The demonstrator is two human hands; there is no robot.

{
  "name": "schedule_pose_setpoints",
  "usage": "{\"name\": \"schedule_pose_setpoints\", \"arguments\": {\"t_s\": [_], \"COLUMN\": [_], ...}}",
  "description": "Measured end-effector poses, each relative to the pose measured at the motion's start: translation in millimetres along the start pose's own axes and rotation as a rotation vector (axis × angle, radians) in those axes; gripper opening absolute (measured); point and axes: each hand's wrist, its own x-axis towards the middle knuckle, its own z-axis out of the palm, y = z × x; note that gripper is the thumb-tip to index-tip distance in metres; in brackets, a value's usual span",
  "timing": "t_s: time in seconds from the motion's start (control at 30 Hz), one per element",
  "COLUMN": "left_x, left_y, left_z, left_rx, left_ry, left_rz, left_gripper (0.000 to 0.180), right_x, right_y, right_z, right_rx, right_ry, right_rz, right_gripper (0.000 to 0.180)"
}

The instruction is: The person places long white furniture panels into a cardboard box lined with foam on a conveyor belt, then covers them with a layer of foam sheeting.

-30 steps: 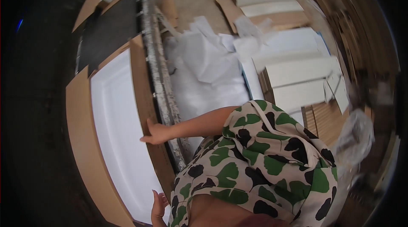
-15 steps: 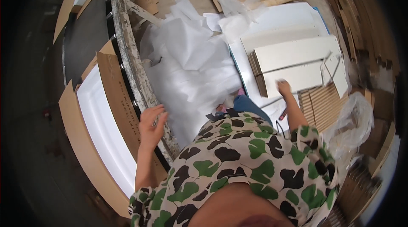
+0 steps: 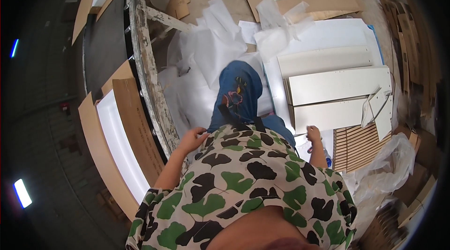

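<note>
My left hand is at my left hip, its fingers pinched at the edge of my blue jeans, beside the hem of my leaf-print shirt. One knee is raised in front of me. My right hand hangs with curled fingers and nothing visible in it. Closest to that hand is the near edge of a stack of white panels. Thin, dark-edged brown boards stand in a row just to its right. Part of a small blue item shows by my right forearm.
On the left, a worn frame edges a black conveyor belt carrying an open carton with a white piece inside. White foam sheeting covers the floor ahead. Crumpled clear plastic lies at right; flat cardboard lies beyond.
My left hand has moved from beside the conveyor frame to my hip. My right hand has drawn back from over the white panels. A knee has risen over the foam sheeting.
</note>
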Motion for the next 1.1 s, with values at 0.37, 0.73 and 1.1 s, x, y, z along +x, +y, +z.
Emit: {"name": "schedule_pose_setpoints", "arguments": {"t_s": [0.37, 0.73, 1.1], "left_x": [294, 886, 1121], "left_y": [88, 317, 320], "left_z": [-135, -180, -56], "left_rx": [-0.219, 0.545, 0.489], "left_ry": [-0.035, -0.362, -0.049], "left_rz": [0.305, 0.781, 0.706], "left_gripper": [0.019, 0.026, 0.029], "right_x": [93, 376, 663], "right_y": [-303, -601, -609], "right_z": [-76, -56, 88], "right_rx": [0.619, 1.361, 1.138], "right_ry": [0.083, 0.174, 0.084], "right_rz": [-0.255, 0.033, 0.006], "right_gripper": [0.031, 0.029, 0.034]}}
